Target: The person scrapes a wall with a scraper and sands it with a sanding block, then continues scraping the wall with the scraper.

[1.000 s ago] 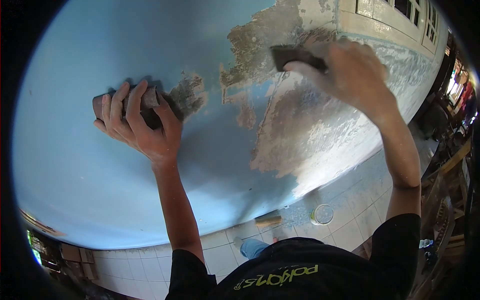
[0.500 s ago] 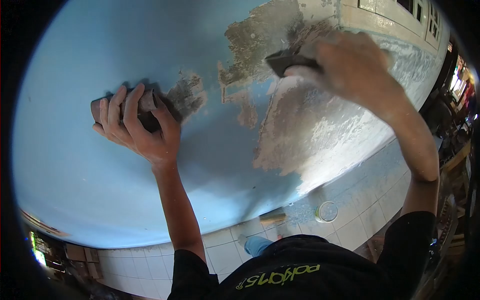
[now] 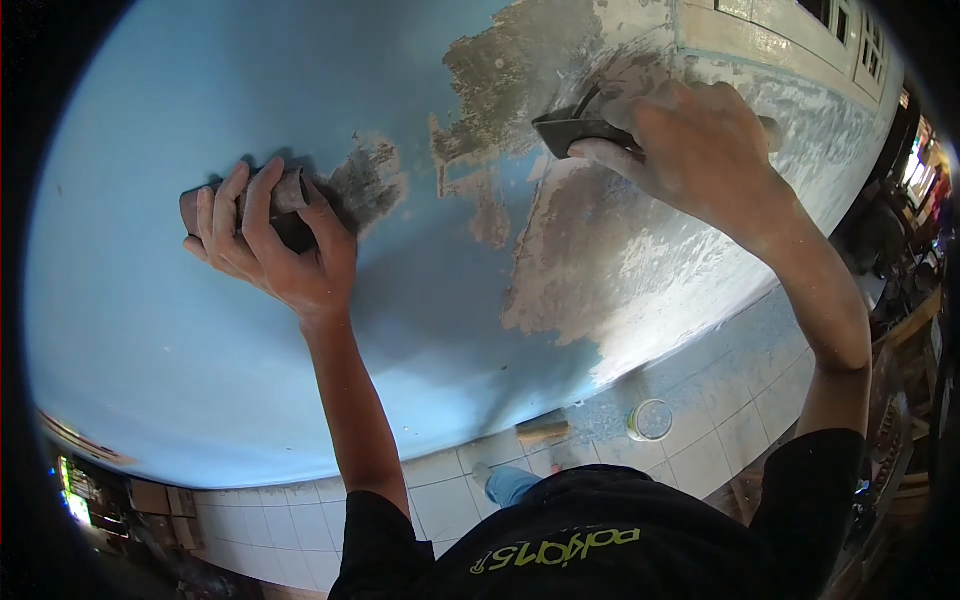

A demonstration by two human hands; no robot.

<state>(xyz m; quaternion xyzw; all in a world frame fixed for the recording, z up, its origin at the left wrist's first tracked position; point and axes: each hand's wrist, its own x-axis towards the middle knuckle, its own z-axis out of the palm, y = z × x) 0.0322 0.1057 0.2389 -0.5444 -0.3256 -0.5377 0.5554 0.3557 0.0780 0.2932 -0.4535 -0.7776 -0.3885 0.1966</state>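
My left hand (image 3: 270, 235) is closed around a brown-grey sanding block (image 3: 288, 194) wrapped in what looks like sandpaper, its curled edge showing by the thumb. It is held against the blue wall (image 3: 200, 350), left of a small bare grey patch (image 3: 368, 190). Higher and to the right, my right hand (image 3: 700, 140) grips a dark flat-bladed trowel (image 3: 580, 132); the end of its handle shows beyond the fist. The blade lies close against a large scraped area (image 3: 600, 240) where grey and whitish plaster shows through the paint.
White floor tiles (image 3: 445, 505) run along the foot of the wall. A small round tub (image 3: 650, 420) and a brush-like brown piece (image 3: 542, 431) stand on dusty tiles. White window frames (image 3: 800, 40) are at the upper right. Dark cluttered items (image 3: 890, 250) line the right edge.
My right hand and trowel have shifted only slightly, and the blade is sharper in view now. My left hand stays in nearly the same place with the sanding block.
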